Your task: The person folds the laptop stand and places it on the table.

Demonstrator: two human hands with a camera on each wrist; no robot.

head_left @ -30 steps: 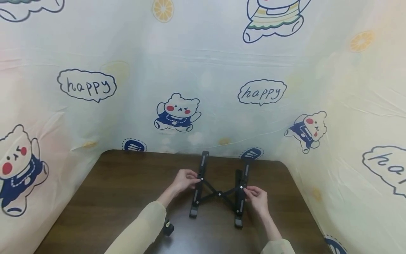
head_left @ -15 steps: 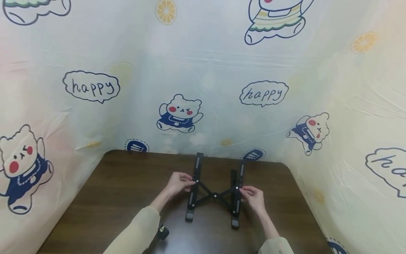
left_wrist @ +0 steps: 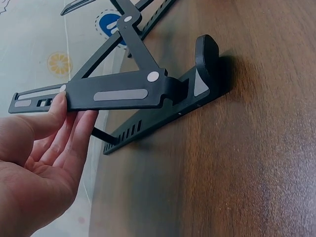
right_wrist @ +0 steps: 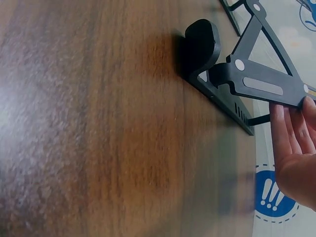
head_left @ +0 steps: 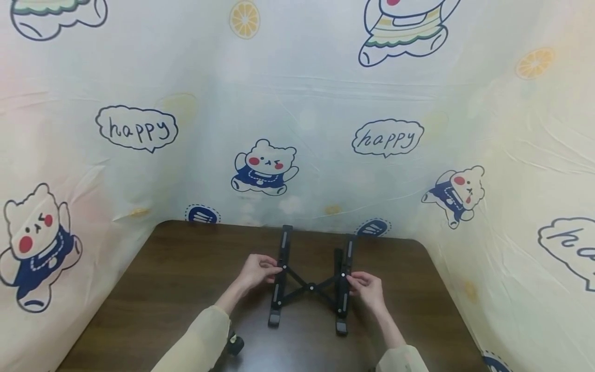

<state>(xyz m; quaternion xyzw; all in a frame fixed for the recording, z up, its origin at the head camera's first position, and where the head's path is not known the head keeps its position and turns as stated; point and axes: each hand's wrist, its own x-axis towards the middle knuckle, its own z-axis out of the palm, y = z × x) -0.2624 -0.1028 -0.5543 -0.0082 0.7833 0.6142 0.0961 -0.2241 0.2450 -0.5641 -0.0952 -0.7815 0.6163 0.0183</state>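
A black folding laptop stand [head_left: 311,288] stands unfolded on the brown wooden table, its two side arms joined by crossed bars. My left hand [head_left: 255,269] holds the left arm between thumb and fingers. In the left wrist view, the thumb of the left hand [left_wrist: 44,148] lies on the upper bar, with fingers beneath. On the other side, my right hand [head_left: 369,289] grips the right arm. The right wrist view has the right hand [right_wrist: 296,158] at the image edge, thumb partly cut off. Slotted lower rails and upturned front lips show on the stand [right_wrist: 261,86].
The wooden table [head_left: 153,289] has rounded back corners. Behind and beside it hangs a pale curtain [head_left: 316,103] printed with bears and "happy" bubbles. A small black object [head_left: 235,344] shows beside the left sleeve [head_left: 200,336].
Stand and both hands have shifted slightly left in the head view, while the background drifts slightly right. Both hands keep their hold on the stand's arms.
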